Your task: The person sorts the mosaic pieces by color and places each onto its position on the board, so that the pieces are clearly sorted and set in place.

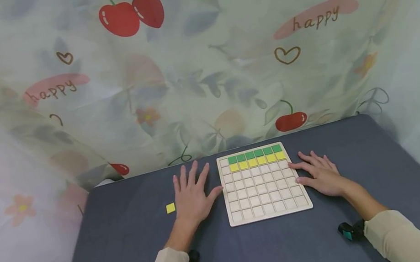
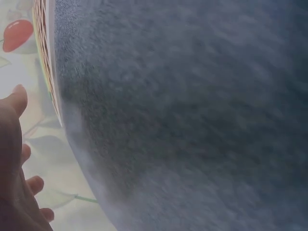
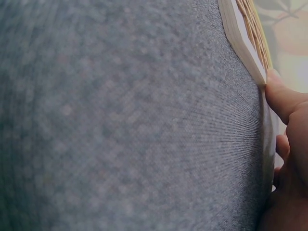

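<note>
A pale gridded board (image 1: 262, 188) lies flat on the dark table, its squares set in rows. Green squares (image 1: 258, 153) run along its far row, and yellow squares (image 1: 261, 160) fill the row just nearer; the leftmost column is plain. To the left of the board my left hand (image 1: 193, 201) spreads its fingers, with the thumb tip right at the board's left edge. Beside that hand's outer side is a loose yellow tile (image 1: 170, 208). My right hand (image 1: 323, 177) reaches the board's right edge with thumb and index fingertips, its other fingers extended and holding nothing.
The dark-covered table (image 1: 130, 251) ends at a patterned curtain (image 1: 201, 81) behind the board, and more curtain hangs on both sides. A dark wrist device (image 1: 350, 231) shows at the right cuff.
</note>
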Demonstrator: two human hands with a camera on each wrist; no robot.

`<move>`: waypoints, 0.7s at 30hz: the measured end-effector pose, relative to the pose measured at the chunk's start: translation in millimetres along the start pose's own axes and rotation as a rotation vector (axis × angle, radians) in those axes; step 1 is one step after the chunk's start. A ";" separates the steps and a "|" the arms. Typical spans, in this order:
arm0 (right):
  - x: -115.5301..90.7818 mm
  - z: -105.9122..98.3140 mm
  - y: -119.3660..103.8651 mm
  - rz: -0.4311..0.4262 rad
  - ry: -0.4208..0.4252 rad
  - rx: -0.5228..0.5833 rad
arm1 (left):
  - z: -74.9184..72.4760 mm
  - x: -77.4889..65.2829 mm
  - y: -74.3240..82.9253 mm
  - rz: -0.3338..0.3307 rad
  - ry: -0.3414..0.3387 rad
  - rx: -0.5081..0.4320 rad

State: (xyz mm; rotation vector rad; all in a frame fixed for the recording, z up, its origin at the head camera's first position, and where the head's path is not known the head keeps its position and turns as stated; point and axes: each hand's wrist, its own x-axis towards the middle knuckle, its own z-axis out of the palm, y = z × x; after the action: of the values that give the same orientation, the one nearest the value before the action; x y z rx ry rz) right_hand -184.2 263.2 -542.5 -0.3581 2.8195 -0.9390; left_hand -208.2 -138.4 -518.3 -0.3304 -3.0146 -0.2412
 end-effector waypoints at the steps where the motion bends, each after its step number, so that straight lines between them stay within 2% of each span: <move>1: -0.5 -0.5 -0.9 0.000 -0.003 0.000 | -0.3 -1.5 -2.0 -0.003 0.000 -0.003; 8: -2.6 -1.9 -4.7 0.009 -0.014 -0.018 | -2.7 -13.7 -20.2 -0.016 0.032 -0.036; 17: -1.6 -2.8 -3.2 0.012 -0.014 -0.018 | 1.2 -25.7 -47.6 -0.018 0.061 0.000; 21: -1.6 -2.9 -3.6 0.006 -0.008 -0.022 | -2.5 -28.2 -57.0 -0.026 0.062 0.001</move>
State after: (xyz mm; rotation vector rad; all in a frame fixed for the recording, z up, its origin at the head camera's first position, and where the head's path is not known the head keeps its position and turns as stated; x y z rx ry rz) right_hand -182.6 262.5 -537.9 -0.3547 2.8245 -0.9036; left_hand -193.3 -199.6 -527.4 -0.2778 -2.9596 -0.2473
